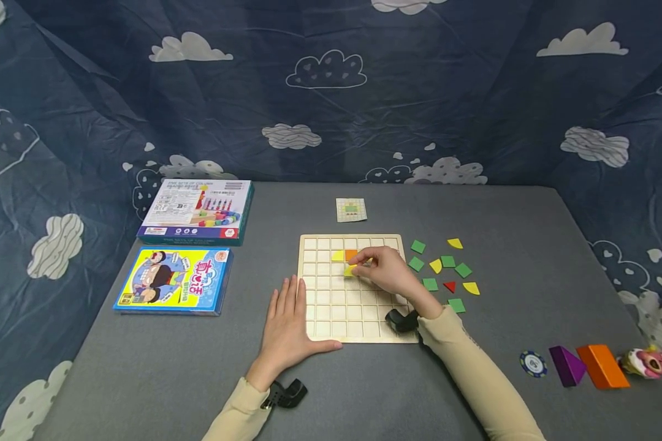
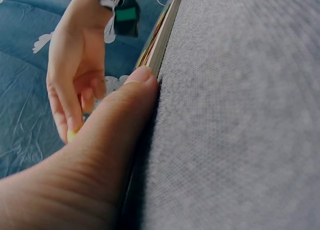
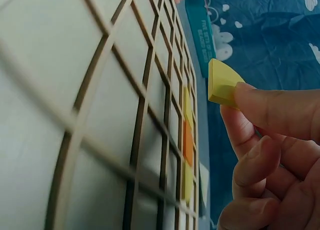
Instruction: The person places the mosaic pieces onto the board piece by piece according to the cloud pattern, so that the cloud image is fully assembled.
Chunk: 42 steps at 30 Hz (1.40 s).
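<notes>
A wooden grid board [image 1: 331, 306] lies in the middle of the grey table. Its top rows hold a yellow tile [image 1: 338, 256] and an orange tile [image 1: 351, 255]. My right hand [image 1: 358, 266] hovers over the upper part of the board and pinches a yellow piece [image 3: 222, 83] between thumb and fingers, just above the cells. My left hand [image 1: 289, 324] lies flat on the table at the board's lower left, its thumb [image 2: 115, 135] against the board's edge [image 2: 162, 39]. The left wrist view also shows the right hand [image 2: 75, 84] with the yellow piece [image 2: 71, 136].
Loose green, yellow and red tiles [image 1: 447, 269] lie right of the board. A pattern card [image 1: 351, 209] sits behind it. Two boxes [image 1: 195, 211] [image 1: 173, 280] are at the left. A chip [image 1: 532, 364], purple block [image 1: 567, 365], orange block [image 1: 603, 365] and a toy [image 1: 651, 361] lie at the right front.
</notes>
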Each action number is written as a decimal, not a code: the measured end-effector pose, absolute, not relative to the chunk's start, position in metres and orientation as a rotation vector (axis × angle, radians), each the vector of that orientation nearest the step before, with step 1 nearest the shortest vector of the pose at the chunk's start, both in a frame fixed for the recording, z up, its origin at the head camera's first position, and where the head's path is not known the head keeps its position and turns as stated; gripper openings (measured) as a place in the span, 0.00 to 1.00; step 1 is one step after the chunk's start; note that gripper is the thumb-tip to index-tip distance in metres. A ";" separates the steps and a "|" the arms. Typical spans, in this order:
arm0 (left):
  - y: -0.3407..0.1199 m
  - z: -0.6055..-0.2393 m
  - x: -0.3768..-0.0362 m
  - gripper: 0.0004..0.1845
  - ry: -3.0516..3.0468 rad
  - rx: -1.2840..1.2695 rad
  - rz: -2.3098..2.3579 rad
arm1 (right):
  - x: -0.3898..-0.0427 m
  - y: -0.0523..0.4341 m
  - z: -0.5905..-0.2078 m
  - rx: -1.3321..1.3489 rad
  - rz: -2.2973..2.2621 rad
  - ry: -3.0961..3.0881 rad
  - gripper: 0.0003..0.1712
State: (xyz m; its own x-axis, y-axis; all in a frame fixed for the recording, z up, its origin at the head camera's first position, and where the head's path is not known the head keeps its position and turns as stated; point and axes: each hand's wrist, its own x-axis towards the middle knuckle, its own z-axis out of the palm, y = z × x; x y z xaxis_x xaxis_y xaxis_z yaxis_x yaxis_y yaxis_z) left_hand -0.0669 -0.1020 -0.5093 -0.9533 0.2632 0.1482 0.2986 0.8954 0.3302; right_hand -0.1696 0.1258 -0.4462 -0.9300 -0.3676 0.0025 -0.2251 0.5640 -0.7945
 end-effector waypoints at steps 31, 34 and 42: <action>-0.103 -0.506 -0.068 0.74 -3.008 -0.434 -0.531 | -0.194 0.072 -0.457 -0.526 -1.129 2.639 0.03; -0.103 -0.506 -0.068 0.74 -3.012 -0.431 -0.526 | -0.195 0.072 -0.458 -0.521 -1.098 2.651 0.03; -0.102 -0.507 -0.067 0.74 -3.003 -0.435 -0.528 | -0.196 0.072 -0.458 -0.510 -0.996 2.676 0.03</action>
State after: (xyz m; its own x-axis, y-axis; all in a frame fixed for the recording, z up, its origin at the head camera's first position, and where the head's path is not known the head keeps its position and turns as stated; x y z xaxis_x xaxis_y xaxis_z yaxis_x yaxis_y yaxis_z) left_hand -0.0672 -0.1023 -0.5068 -0.9582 0.2648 0.1084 0.2859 0.9015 0.3250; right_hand -0.1960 0.0718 -0.4578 -0.9100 -0.4021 -0.1013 -0.2380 0.7067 -0.6663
